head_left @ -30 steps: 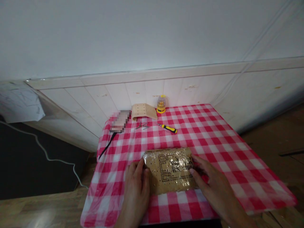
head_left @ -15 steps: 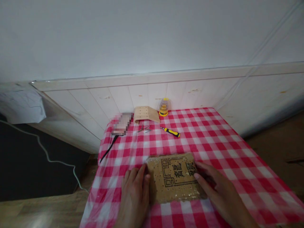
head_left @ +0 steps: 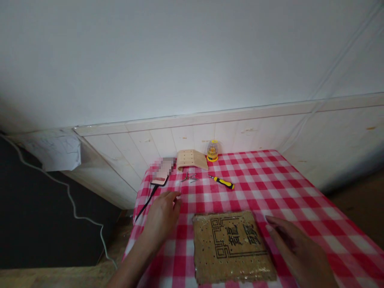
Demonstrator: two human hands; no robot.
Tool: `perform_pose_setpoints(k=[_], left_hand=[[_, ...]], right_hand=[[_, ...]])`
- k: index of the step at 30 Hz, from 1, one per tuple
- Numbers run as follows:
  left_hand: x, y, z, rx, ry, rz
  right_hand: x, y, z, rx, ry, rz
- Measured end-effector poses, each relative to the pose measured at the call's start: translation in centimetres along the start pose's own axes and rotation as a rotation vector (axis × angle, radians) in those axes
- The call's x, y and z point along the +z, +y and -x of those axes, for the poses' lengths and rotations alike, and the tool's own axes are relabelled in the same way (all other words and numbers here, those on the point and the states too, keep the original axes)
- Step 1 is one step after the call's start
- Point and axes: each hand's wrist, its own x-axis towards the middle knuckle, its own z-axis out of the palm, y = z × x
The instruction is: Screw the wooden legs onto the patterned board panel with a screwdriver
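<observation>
A brown cardboard piece [head_left: 207, 244] with small holes, black printed characters and a shiny wrap or tape lies flat on the checked tablecloth. My left hand [head_left: 165, 210] is above the cloth to its upper left, apart from it, fingers loosely bent and nothing seen in them. On the other side my right hand [head_left: 295, 246] hovers just off the cardboard's right edge, thumb and fingers apart and holding nothing visible. Beyond my left hand lie several screws [head_left: 189, 178]. A yellow and black screwdriver [head_left: 223, 183] rests to their right.
At the back stands a bent wooden piece with holes [head_left: 190, 159], beside a clear and yellow bit holder [head_left: 213, 152]. A blurred-out flat object [head_left: 162, 172] with a black strap lies at the left. The red and white tablecloth [head_left: 288, 188] reaches the panelled wall [head_left: 231, 136].
Both hands have let go of the cardboard. My left hand has moved up and forward toward the screws; my right has drawn off to the right. The view has shifted slightly.
</observation>
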Motion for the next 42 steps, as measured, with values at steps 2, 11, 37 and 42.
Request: perform_pose_setpoints(k=[2,11,37,42], left_hand=[[0.2,-0.2,-2.4,-0.020,-0.048,-0.081],[2.8,-0.2,-8.8,-0.005,-0.060,-0.225],[5.4,-0.2,-9.7,0.096,0.024,-0.149],[4.2,-1.7,-9.5,0.039,0.045,-0.178]], right_hand=[[0.3,0.5,-0.2,-0.001,0.006,0.005],[0.7,1.3,-0.4,-0.008,-0.004,-0.022],[0.9,-0.8,0.2,0.049,0.042,-0.160],[0.8,0.3,-0.1,0.031,-0.042,-0.127]])
